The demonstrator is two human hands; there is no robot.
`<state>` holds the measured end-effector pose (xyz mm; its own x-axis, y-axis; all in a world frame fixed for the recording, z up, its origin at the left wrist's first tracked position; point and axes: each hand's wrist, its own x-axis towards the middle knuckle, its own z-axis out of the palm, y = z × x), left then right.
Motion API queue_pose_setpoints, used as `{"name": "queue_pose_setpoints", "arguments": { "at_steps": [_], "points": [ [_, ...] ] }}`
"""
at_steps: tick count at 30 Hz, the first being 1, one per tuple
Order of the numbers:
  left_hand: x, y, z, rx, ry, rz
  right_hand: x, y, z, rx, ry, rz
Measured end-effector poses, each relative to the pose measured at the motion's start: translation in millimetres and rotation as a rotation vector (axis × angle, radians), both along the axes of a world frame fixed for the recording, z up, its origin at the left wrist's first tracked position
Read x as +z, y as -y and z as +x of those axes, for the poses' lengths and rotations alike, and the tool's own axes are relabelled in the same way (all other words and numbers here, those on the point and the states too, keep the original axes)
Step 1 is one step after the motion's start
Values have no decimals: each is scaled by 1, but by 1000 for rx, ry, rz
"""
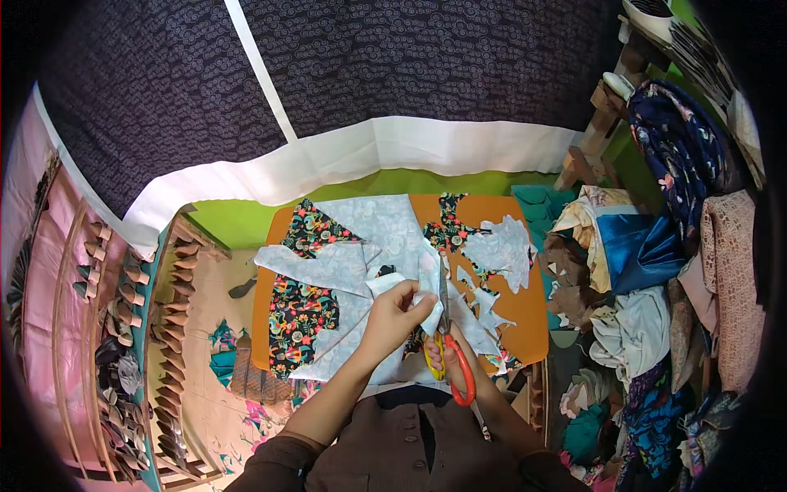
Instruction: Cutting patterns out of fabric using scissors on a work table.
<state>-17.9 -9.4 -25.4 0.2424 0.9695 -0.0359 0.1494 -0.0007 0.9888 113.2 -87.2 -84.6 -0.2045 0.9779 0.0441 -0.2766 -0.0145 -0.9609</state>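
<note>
Nearest, the right hand is closed through the orange-and-yellow handles of the scissors, blades pointing away into the pale blue fabric piece. Just beside it, the left hand pinches that fabric's edge between closed fingers, lifted above the orange desk. To cut cleanly, it seems best to keep the cloth taut close to the blades and feed it steadily. Beyond lie floral black fabric and pale offcuts; a dark patterned curtain hangs behind.
</note>
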Motion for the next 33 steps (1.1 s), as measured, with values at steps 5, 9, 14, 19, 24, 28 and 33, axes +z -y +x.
{"name": "queue_pose_setpoints", "arguments": {
  "at_steps": [5, 9, 14, 19, 24, 28, 33],
  "points": [
    [-2, -3, -3, -18, 0, 10, 10, 2, 4, 87, -129, -189],
    [-16, -5, -6, -42, 58, -20, 15, 2, 3, 66, -92, -211],
    [-6, -7, -5, 9, 118, -10, 4, 3, 12, 29, 91, -155],
    [-8, -7, -5, 65, 95, 12, 12, -2, 7, -10, -66, -316],
    [-11, -5, -1, 88, 136, -12, 17, 4, 9, 29, 136, -72],
    [-13, -4, -2, 76, 86, -10, 12, 2, 9, -9, 200, -6],
    [-7, -4, -2, 90, 82, -13, 10, 3, 10, -16, 220, -84]
  ]
}}
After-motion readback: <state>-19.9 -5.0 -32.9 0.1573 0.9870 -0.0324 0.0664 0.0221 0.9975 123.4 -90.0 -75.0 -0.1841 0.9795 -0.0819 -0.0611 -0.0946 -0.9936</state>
